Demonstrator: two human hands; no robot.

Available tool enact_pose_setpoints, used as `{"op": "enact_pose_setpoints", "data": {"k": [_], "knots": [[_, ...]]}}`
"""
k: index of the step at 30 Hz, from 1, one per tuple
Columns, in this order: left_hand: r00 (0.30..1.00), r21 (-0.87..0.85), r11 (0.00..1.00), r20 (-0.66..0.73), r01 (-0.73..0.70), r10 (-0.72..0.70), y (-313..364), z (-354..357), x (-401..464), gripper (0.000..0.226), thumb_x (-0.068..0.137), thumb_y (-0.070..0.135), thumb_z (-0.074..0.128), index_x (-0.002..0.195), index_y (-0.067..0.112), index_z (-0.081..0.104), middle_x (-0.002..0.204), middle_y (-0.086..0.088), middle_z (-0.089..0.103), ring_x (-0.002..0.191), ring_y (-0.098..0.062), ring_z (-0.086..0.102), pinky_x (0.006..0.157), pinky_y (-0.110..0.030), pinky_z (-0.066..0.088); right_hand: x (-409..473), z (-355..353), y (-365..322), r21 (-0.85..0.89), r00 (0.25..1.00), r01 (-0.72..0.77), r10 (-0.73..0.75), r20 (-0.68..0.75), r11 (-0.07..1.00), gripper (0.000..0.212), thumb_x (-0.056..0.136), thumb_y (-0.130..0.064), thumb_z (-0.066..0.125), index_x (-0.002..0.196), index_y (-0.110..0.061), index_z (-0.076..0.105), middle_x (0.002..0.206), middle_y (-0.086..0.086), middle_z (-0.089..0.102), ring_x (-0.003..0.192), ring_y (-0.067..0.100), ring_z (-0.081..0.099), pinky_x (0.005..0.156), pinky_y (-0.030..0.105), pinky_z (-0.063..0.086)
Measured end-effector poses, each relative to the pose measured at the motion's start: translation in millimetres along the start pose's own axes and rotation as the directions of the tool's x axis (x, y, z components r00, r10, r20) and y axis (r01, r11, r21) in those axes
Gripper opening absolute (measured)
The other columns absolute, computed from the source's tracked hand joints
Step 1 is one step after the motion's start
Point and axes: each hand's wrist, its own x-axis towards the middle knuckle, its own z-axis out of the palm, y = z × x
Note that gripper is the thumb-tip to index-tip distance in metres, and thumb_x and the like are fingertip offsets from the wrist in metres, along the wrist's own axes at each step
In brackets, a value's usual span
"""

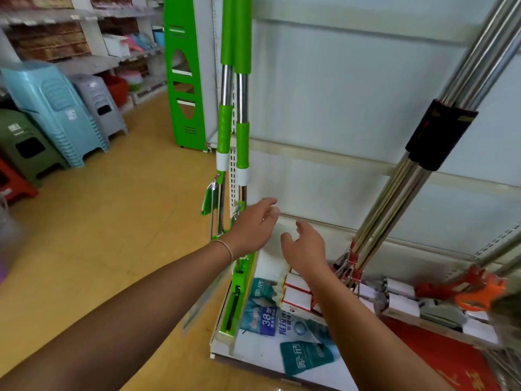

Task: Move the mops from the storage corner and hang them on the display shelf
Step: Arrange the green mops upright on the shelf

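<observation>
Two green-handled mops (242, 114) stand upright at the left end of the white display shelf (352, 88), their green heads (235, 300) resting on the bottom shelf. To the right, a bundle of steel-handled mops (417, 176) with a black sleeve leans against the back panel, with red fittings at its base. My left hand (253, 224) is open just right of the green mops' lower poles, not touching them. Open too, my right hand (306, 246) hovers between the green mops and the steel bundle, holding nothing.
Packaged mop refills (282, 320) and white boxes (298, 292) lie on the bottom shelf. Orange and red mop fittings (465, 289) sit at the far right. Stacked plastic stools (53, 108) line the aisle on the left, beside a green display stand (183, 80).
</observation>
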Motion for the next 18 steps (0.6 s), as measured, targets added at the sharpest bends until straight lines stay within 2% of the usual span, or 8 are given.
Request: {"op": "enact_pose_setpoints", "data": {"k": [3,5,7,10,12,14,16,18], "knots": [[0.993,0.000,1.000,-0.110,-0.029,0.029,-13,-24,-4,0.036,0.103,0.028,0.045,0.134,0.013,0.054,0.100,0.004,0.066,0.095,-0.015,0.059,0.082,-0.024,0.042,0,15,-14,0.017,1.000,0.014,-0.014,0.005,1.000,0.058,0.099,-0.026,0.051,0.152,-0.011,0.034,0.145,0.008,0.052,0.120,0.019,0.057,0.093,0.021,0.034],[0.985,0.013,1.000,-0.171,-0.007,0.009,-25,-37,-2,0.030,0.102,0.025,0.048,0.127,0.012,0.059,0.079,0.015,0.058,0.076,-0.010,0.058,0.070,-0.019,0.041,2,23,-21,0.027,0.999,0.026,-0.027,0.022,0.999,0.056,0.099,-0.024,0.052,0.152,-0.012,0.035,0.139,0.009,0.057,0.110,0.017,0.059,0.088,0.018,0.033],[0.976,0.020,0.999,-0.214,0.042,-0.037,-36,-48,1,0.025,0.101,0.023,0.050,0.121,0.013,0.061,0.073,0.013,0.056,0.065,-0.007,0.053,0.063,-0.019,0.041,7,31,-27,0.015,0.999,0.037,-0.038,0.039,0.999,0.056,0.099,-0.024,0.052,0.151,-0.012,0.036,0.135,0.009,0.059,0.105,0.015,0.059,0.088,0.018,0.035],[0.959,0.039,0.994,-0.268,0.101,-0.087,-49,-61,9,0.025,0.100,0.022,0.051,0.121,0.012,0.061,0.080,0.005,0.061,0.068,-0.009,0.055,0.068,-0.025,0.043,23,46,-36,0.016,0.995,0.068,-0.069,0.069,0.998,0.056,0.097,-0.027,0.053,0.150,-0.014,0.038,0.147,0.008,0.051,0.127,0.022,0.054,0.101,0.025,0.039],[0.949,0.043,0.990,-0.292,0.137,-0.119,-54,-68,13,0.028,0.100,0.022,0.049,0.124,0.013,0.059,0.091,-0.001,0.064,0.078,-0.015,0.059,0.071,-0.024,0.041,35,57,-45,0.012,0.992,0.088,-0.088,0.088,0.996,0.056,0.096,-0.029,0.054,0.148,-0.013,0.040,0.148,0.008,0.050,0.129,0.024,0.053,0.104,0.029,0.040],[0.945,0.045,0.987,-0.300,0.154,-0.134,-56,-75,15,0.030,0.100,0.023,0.047,0.127,0.014,0.057,0.100,-0.005,0.066,0.089,-0.021,0.062,0.075,-0.027,0.045,46,66,-56,0.018,0.989,0.119,-0.120,0.084,0.993,0.050,0.096,-0.028,0.055,0.141,-0.010,0.048,0.139,0.010,0.057,0.118,0.026,0.060,0.098,0.032,0.044],[0.942,0.069,0.986,-0.313,0.151,-0.123,-58,-81,18,0.031,0.099,0.022,0.049,0.129,0.015,0.056,0.105,-0.002,0.064,0.094,-0.019,0.060,0.083,-0.030,0.049,55,75,-66,0.024,0.987,0.141,-0.143,0.071,0.990,0.035,0.096,-0.024,0.055,0.126,-0.008,0.056,0.122,0.011,0.064,0.105,0.029,0.063,0.085,0.032,0.045],[0.937,0.083,0.986,-0.331,0.146,-0.111,-61,-86,22,0.033,0.098,0.021,0.051,0.130,0.016,0.055,0.111,0.000,0.061,0.098,-0.018,0.058,0.086,-0.030,0.049,63,83,-69,0.012,0.988,0.144,-0.145,0.061,0.989,0.021,0.095,-0.023,0.054,0.113,-0.013,0.056,0.101,0.006,0.065,0.098,0.031,0.061,0.074,0.032,0.043]]}}
